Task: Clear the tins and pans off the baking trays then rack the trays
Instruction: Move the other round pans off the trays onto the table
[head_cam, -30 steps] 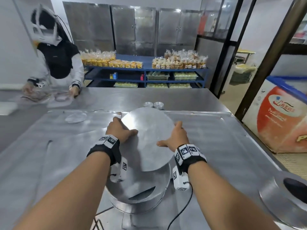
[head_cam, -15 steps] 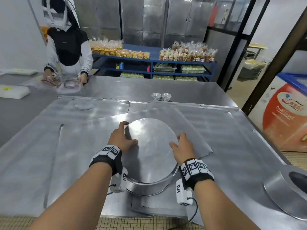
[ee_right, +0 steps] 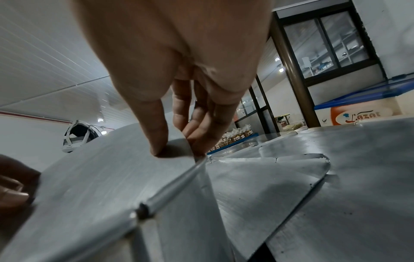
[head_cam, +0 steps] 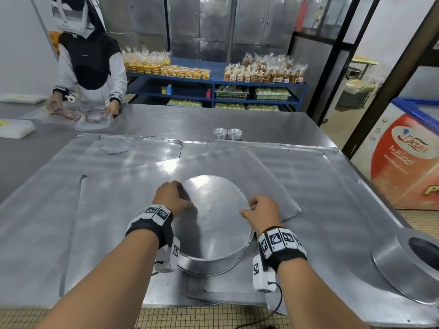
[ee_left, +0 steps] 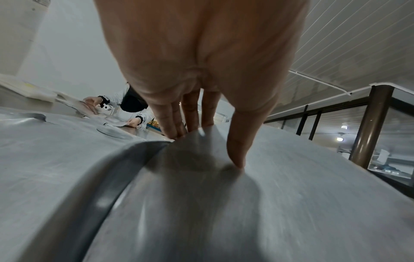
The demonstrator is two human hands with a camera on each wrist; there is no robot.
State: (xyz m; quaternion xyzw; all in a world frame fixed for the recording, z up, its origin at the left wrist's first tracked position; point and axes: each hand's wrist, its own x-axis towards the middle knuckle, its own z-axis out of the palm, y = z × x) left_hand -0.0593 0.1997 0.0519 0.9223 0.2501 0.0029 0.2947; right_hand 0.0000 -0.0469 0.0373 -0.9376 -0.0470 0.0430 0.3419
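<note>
On the trays [head_cam: 114, 210], centre: round pan [head_cam: 213, 224], upside down, dull metal.
Left hand [head_cam: 172, 197]: grasping the pan's 9 o'clock edge.
Right hand [head_cam: 262, 213]: grasping its 3 o'clock edge.
Right wrist only: rolled rim seam [ee_right: 143, 209].

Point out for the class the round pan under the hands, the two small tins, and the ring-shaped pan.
round pan [head_cam: 213, 222]: head view, its flat upturned base.
two small tins [head_cam: 227, 133]: head view, where their rims meet.
ring-shaped pan [head_cam: 394, 262]: head view, its outer wall.
</note>
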